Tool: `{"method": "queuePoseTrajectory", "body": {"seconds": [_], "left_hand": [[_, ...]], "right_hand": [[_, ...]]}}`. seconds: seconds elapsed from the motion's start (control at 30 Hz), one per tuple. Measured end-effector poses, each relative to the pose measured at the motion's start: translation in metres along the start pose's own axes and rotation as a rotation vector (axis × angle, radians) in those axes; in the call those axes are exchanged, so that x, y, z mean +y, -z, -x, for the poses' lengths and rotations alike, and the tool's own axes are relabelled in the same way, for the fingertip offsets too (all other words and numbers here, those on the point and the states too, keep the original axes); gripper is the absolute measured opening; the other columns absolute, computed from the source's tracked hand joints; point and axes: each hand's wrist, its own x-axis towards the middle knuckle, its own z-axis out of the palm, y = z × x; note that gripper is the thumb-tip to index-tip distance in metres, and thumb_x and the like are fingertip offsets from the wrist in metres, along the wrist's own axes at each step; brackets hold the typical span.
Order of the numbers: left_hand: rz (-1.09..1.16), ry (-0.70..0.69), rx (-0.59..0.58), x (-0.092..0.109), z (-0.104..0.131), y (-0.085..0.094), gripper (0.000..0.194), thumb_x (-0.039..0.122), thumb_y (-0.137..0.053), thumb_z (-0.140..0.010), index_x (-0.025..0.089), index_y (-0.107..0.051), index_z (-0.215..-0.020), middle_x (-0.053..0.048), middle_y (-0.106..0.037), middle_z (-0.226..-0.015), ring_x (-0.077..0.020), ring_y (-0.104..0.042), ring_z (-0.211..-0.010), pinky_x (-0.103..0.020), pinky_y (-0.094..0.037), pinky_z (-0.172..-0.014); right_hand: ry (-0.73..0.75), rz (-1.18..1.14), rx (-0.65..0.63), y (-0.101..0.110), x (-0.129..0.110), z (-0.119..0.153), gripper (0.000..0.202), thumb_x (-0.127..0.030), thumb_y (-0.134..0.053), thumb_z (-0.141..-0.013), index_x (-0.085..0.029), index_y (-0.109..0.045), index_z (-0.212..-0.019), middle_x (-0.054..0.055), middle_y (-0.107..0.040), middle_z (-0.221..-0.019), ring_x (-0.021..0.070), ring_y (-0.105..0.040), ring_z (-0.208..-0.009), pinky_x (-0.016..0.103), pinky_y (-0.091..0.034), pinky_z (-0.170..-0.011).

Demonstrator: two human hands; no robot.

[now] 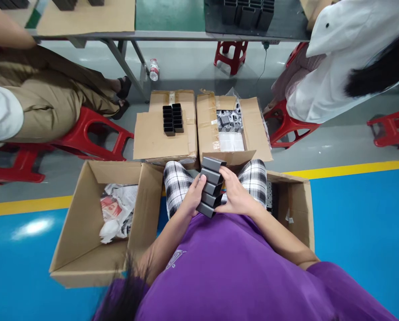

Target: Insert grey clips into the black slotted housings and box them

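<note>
Over my lap, both hands hold a row of several black rectangular tube pieces, pressed side by side and slightly slanted. My left hand grips the row from the left, its thumb lying on top. On the other side, my right hand has its fingers against the right ends of the pieces. More black tube pieces stand in two rows on the closed cardboard box ahead. Beside it, an open cardboard box contains small grey and black parts and a white sheet.
An open carton with crumpled plastic and paper stands at my left. Another carton is at my right. Co-workers sit on red stools on both sides. A workbench bearing black parts runs across the top.
</note>
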Motion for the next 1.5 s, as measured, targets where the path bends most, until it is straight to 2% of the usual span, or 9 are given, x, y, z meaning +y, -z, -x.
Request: {"method": "queuePoseTrajectory", "body": {"seconds": [0.17,0.3,0.43,0.53,0.67,0.87,1.07,1.37,1.5], "left_hand": [[0.131,0.118,-0.04,-0.005,0.004,0.0,0.057,0.061,-0.069,-0.081,0.02,-0.065,-0.121,-0.006,-0.075,-0.105,-0.0222,-0.069,-0.099,-0.03,-0.054,-0.083],[0.24,0.227,-0.107,-0.005,0.004,0.004,0.067,0.072,-0.052,-0.086,0.018,-0.065,-0.123,-0.009,-0.076,-0.103,-0.0233,-0.071,-0.094,-0.032,-0.056,-0.078],[0.249,0.246,0.038,-0.012,0.002,0.0,0.059,0.066,-0.053,-0.09,0.014,-0.069,-0.115,-0.01,-0.077,-0.097,-0.023,-0.072,-0.091,-0.033,-0.057,-0.082],[0.223,0.123,0.155,-0.025,0.003,-0.006,0.051,0.059,-0.056,-0.091,0.013,-0.071,-0.108,-0.01,-0.078,-0.099,-0.0223,-0.072,-0.098,-0.033,-0.054,-0.094],[0.179,-0.037,0.223,-0.035,0.005,-0.011,0.046,0.056,-0.056,-0.093,0.016,-0.071,-0.11,-0.008,-0.076,-0.112,-0.0202,-0.067,-0.113,-0.031,-0.047,-0.107],[0.365,0.244,0.098,-0.025,0.007,-0.003,0.054,0.056,-0.042,-0.099,0.015,-0.067,-0.122,-0.012,-0.077,-0.108,-0.0244,-0.071,-0.106,-0.038,-0.052,-0.103],[0.473,0.338,0.074,-0.03,0.007,0.001,0.067,0.061,-0.027,-0.1,0.014,-0.061,-0.132,-0.013,-0.077,-0.109,-0.0257,-0.072,-0.105,-0.04,-0.055,-0.099],[0.311,0.223,0.238,-0.042,0.01,0.0,0.057,0.056,-0.039,-0.1,0.014,-0.061,-0.132,-0.012,-0.077,-0.108,-0.0218,-0.073,-0.102,-0.033,-0.054,-0.099],[0.271,0.255,0.236,-0.037,0.016,-0.003,0.059,0.06,-0.042,-0.097,0.014,-0.063,-0.129,-0.013,-0.078,-0.104,-0.0232,-0.073,-0.098,-0.035,-0.056,-0.095]], "right_hand": [[0.003,-0.082,-0.013,-0.003,0.01,0.008,0.118,-0.039,-0.079,-0.061,-0.02,-0.005,-0.152,0.023,-0.035,-0.148,0.0419,-0.035,-0.142,0.062,-0.036,-0.114],[0.037,-0.141,-0.113,-0.006,0.014,0.024,0.116,-0.04,-0.08,-0.06,-0.019,-0.012,-0.151,0.023,-0.038,-0.146,0.0404,-0.039,-0.139,0.059,-0.036,-0.113],[-0.003,-0.173,-0.235,-0.009,0.007,0.029,0.118,-0.04,-0.08,-0.061,-0.017,-0.011,-0.153,0.023,-0.034,-0.149,0.041,-0.034,-0.142,0.06,-0.034,-0.115],[-0.04,-0.142,-0.278,-0.008,-0.004,0.026,0.121,-0.037,-0.079,-0.062,-0.014,-0.006,-0.155,0.025,-0.031,-0.15,0.0415,-0.032,-0.143,0.06,-0.033,-0.116],[-0.057,-0.129,-0.223,-0.013,-0.013,0.024,0.123,-0.036,-0.077,-0.065,-0.016,0.003,-0.156,0.024,-0.027,-0.151,0.0425,-0.027,-0.146,0.063,-0.029,-0.118],[-0.007,-0.225,-0.123,-0.03,-0.002,0.028,0.125,-0.039,-0.08,-0.062,-0.019,0.002,-0.154,0.022,-0.025,-0.146,0.0412,-0.029,-0.142,0.06,-0.035,-0.116],[-0.018,-0.27,-0.12,-0.036,0.001,0.024,0.122,-0.046,-0.079,-0.064,-0.019,-0.001,-0.154,0.022,-0.027,-0.146,0.0416,-0.029,-0.142,0.061,-0.035,-0.115],[-0.007,-0.185,-0.094,-0.044,0.001,0.025,0.128,-0.051,-0.077,-0.064,-0.017,0.008,-0.154,0.025,-0.024,-0.15,0.0433,-0.026,-0.145,0.065,-0.027,-0.117],[0.008,-0.232,-0.063,-0.047,0.003,0.027,0.127,-0.052,-0.08,-0.063,-0.018,0.004,-0.153,0.024,-0.028,-0.147,0.0413,-0.031,-0.142,0.06,-0.032,-0.116]]}}
